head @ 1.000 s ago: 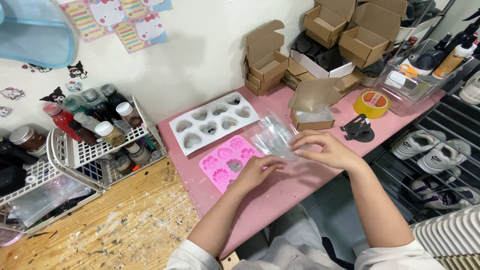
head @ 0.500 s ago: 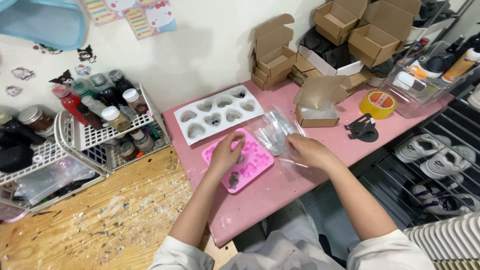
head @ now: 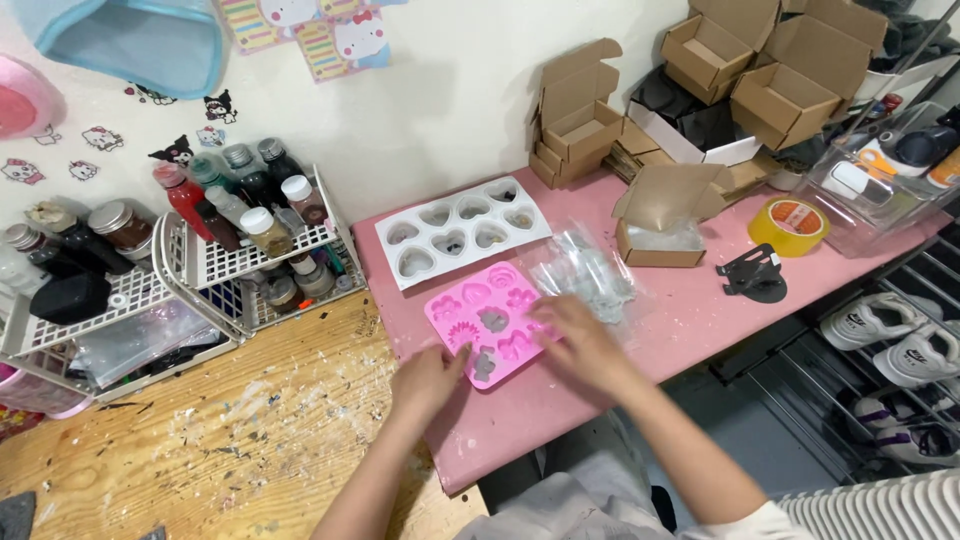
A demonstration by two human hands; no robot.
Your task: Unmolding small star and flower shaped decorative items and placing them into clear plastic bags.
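A pink silicone mould (head: 487, 318) with several shaped cavities lies on the pink table (head: 650, 330), some cavities holding grey pieces. My left hand (head: 428, 378) rests on the table at the mould's near left corner, fingertips touching its edge. My right hand (head: 585, 345) lies over the mould's right edge, fingers spread and blurred. Just beyond my right hand sits a pile of clear plastic bags (head: 590, 270). A white mould (head: 462, 229) with heart-shaped cavities lies behind the pink one.
An open small cardboard box (head: 660, 222), a yellow tape roll (head: 789, 226) and a black tape cutter (head: 752, 274) sit to the right. Folded boxes (head: 745, 75) stack at the back. White wire racks (head: 240, 262) hold bottles on the left. Shoes (head: 880, 325) lie below.
Both hands have come down onto the pink mould's two sides, and my right hand has left the plastic bags. The camera view has shifted closer and to the left.
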